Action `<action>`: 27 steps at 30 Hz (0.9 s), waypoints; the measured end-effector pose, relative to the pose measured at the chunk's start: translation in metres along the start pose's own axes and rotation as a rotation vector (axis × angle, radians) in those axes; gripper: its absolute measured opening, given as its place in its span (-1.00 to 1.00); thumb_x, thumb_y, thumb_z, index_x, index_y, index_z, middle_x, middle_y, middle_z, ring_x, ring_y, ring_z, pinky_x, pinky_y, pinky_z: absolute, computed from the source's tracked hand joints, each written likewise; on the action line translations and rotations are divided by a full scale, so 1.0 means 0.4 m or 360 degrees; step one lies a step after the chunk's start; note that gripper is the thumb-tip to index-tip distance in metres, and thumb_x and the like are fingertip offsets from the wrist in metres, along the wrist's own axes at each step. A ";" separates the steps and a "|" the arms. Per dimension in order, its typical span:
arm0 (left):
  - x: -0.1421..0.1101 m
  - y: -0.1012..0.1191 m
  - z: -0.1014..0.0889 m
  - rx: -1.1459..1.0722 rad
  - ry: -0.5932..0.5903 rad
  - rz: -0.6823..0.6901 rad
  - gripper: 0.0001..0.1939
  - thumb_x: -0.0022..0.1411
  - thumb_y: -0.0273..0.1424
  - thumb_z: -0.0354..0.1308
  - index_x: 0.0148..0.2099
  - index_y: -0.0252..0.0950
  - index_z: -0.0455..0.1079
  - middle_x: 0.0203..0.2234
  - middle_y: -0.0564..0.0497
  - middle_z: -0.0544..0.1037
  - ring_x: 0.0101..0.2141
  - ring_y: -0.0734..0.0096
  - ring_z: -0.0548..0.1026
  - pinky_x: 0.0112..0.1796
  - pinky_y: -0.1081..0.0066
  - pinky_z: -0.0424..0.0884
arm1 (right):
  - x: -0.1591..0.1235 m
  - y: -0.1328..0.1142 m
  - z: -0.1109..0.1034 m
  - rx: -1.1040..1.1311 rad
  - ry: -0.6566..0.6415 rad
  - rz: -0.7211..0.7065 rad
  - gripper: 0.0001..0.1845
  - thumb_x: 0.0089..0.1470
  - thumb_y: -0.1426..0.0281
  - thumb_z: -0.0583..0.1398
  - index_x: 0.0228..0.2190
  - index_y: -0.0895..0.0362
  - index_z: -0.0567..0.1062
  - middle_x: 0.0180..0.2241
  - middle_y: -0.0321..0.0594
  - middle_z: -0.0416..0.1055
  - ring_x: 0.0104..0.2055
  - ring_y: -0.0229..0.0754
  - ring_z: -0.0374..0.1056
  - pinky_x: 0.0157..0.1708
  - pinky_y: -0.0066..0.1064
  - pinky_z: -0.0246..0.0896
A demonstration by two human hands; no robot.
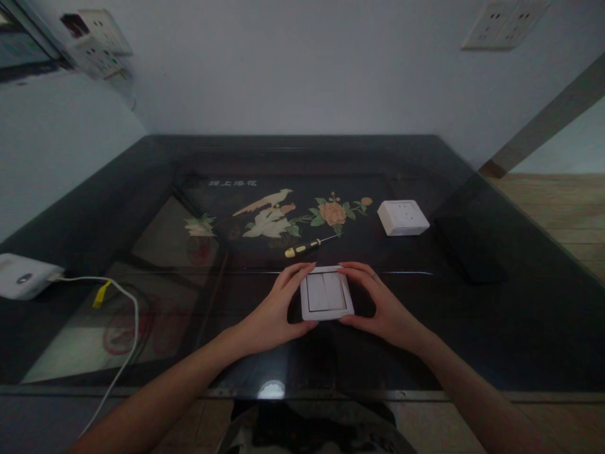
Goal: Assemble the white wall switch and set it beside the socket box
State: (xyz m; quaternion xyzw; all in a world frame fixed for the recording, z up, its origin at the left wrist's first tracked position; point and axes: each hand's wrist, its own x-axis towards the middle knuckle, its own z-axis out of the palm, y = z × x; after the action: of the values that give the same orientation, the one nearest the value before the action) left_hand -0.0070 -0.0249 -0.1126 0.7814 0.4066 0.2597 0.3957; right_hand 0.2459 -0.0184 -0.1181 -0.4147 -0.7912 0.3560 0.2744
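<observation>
Left hand (270,315), right hand (388,311): fingers gripping opposite sides of switch (327,292), held between them. Step, apparently: steadying switch. Screwdriver (302,248): just beyond fingertips; taking it calls for freeing one hand. Socket (403,218): farther out, rightward.

Your left hand (271,315) and right hand (385,310) flank a square white switch panel (327,293); behind it on the glossy black table (477,340) lie a yellow-and-black screwdriver (302,248) and, rightward, a boxy white socket (403,218); far left, a rounded white device (28,276).
</observation>
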 end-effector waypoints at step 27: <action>-0.009 -0.016 0.006 0.0011 -0.0094 -0.0254 0.04 0.05 -0.45 0.33 0.40 -0.01 -0.22 0.31 -0.12 -0.02 0.30 -0.02 0.03 0.27 -0.07 0.03 | -0.008 -0.004 -0.004 0.0023 -0.0151 0.0234 -0.17 -0.01 0.33 0.33 0.23 -0.09 0.11 0.29 -0.09 0.01 0.33 0.05 -0.01 0.28 0.04 -0.02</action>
State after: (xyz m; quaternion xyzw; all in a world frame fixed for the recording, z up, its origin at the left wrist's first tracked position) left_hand -0.0100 -0.0266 -0.1198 0.7553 0.4567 0.2028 0.4241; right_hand 0.2481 -0.0213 -0.1164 -0.4523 -0.7682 0.4001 0.2127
